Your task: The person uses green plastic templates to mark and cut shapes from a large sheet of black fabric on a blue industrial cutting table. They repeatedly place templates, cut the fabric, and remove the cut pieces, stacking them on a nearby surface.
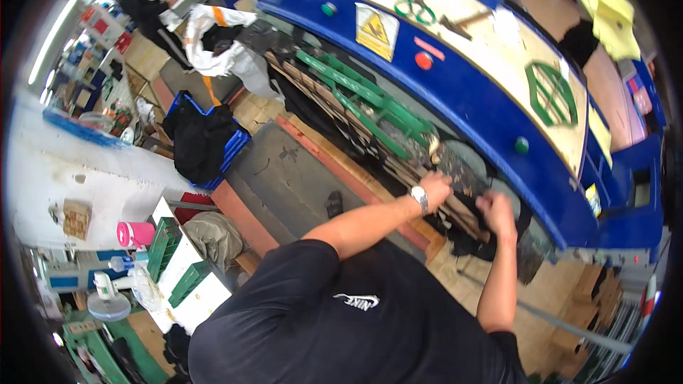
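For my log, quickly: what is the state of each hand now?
Left hand: closed on the dark material under the blue machine.
Right hand: on the same material; grip cannot be told.

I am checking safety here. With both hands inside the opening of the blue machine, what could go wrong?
1. Both the left hand and right hand reach among the stacked boards under the green metal frame; fingers may get pinched.
2. The blue machine could possibly move while the hands are inside.

Crate: blue [231,151], heaped with black cloth
Bottle: pink [135,233], on white bench
Buttons: red [424,60], green [522,145], on blue panel
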The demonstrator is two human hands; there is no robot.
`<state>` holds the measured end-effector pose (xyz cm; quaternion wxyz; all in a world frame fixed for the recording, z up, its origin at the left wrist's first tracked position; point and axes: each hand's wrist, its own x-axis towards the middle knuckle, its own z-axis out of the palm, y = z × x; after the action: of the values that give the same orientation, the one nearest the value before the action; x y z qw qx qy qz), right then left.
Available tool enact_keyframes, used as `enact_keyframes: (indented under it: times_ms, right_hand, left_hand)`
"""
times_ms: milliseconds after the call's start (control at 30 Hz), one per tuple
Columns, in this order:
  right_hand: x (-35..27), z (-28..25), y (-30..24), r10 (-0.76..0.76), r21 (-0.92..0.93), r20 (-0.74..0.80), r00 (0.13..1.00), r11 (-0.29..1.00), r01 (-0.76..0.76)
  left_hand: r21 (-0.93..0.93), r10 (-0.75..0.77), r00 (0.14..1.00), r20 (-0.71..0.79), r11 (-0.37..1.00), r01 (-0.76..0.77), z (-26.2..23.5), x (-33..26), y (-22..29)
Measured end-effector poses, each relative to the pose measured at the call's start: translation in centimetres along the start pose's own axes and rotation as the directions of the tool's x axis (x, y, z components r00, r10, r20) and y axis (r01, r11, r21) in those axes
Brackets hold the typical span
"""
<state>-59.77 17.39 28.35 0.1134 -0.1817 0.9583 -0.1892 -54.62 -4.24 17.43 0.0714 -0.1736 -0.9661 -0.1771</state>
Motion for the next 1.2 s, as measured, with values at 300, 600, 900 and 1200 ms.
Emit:
enact_keyframes:
  times_ms: [300, 600, 900, 1200]
  right_hand:
    - [-3.6, 4.5, 2.9, -0.025, -0.006, -0.080, 0.996, 1.000, 0.025]
    - [-4.4, 6.7, 2.3, 0.020, -0.032, -0.165, 0.986, 0.999, -0.026]
    - [-7.6, 6.5, 0.9, 0.057, 0.082, 0.121, 0.991, 0.994, -0.067]
    - [-2.4, 6.6, -0.5, 0.176, -0.139, -0.322, 0.930, 0.963, -0.231]
  left_hand:
    - [-0.040, -0.031, 0.996, 0.082, 0.999, 0.035, 1.3, 1.6, 0.3]
    - [-0.009, -0.021, 0.986, 0.164, 1.000, 0.023, 1.5, 1.9, 0.2]
    - [0.034, 0.032, 0.955, 0.296, 0.998, -0.044, -0.3, -4.4, 0.8]
    - [-0.717, -0.290, 0.932, 0.218, 0.600, 0.354, 2.0, 2.5, 1.9]
